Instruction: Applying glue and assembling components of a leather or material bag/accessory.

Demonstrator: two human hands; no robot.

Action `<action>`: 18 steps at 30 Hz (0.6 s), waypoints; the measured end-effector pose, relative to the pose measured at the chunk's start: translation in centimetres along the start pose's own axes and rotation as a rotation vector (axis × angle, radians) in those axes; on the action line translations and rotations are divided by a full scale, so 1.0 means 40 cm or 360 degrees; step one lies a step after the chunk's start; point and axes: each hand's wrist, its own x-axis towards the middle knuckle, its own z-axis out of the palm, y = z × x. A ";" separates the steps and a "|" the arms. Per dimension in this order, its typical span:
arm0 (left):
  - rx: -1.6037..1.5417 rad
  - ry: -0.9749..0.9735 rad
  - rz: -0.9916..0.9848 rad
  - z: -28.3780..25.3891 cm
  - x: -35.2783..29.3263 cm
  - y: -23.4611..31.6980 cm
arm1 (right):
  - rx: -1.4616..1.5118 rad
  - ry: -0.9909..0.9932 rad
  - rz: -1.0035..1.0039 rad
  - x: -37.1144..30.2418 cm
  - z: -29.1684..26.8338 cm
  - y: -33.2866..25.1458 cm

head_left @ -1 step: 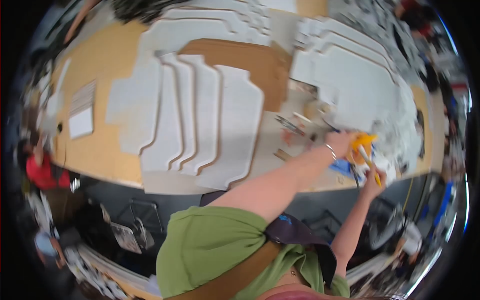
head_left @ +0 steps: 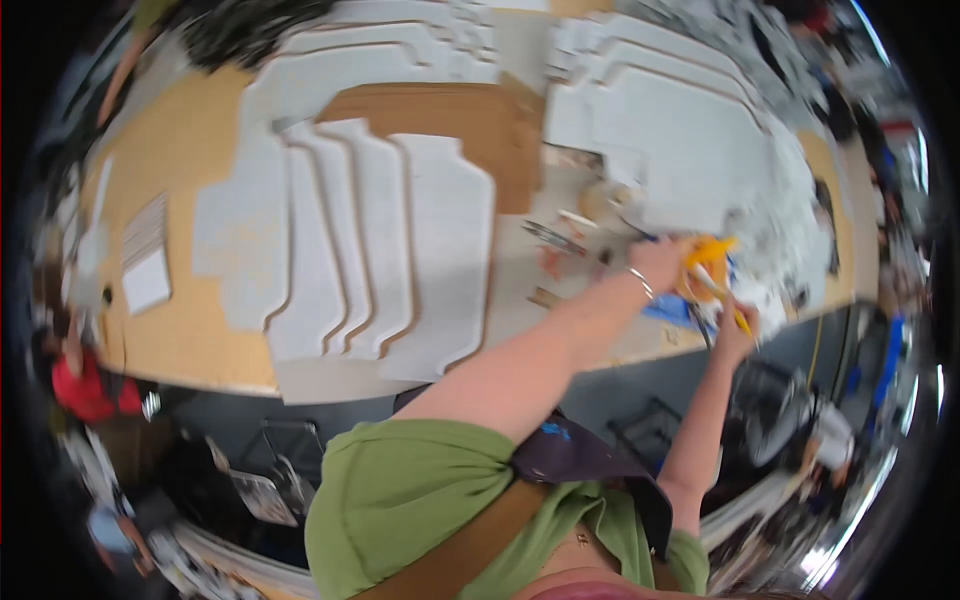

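Head view: fisheye, left of a side-by-side pair; worn on the head, upright, facing down and forward. Nearest: green sleeve (head_left: 400,485), lower centre of frame. Farther: left hand (head_left: 661,264), right hand (head_left: 737,340), right of centre; table (head_left: 190,125), bowed, across middle and top.

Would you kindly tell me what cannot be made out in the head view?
Head view:
Orange item: kind; blurred, partly covered by the brush-like tool.
Left hand: exact finger placement; blur.
Small tools: kinds; too small, blurred.
Dark bundle: far end; cut off by top edge.
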 end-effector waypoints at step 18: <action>0.0275 -0.0149 0.0066 0.045 0.046 -0.001 | -0.0371 -0.0275 -0.0542 0.048 0.130 -0.004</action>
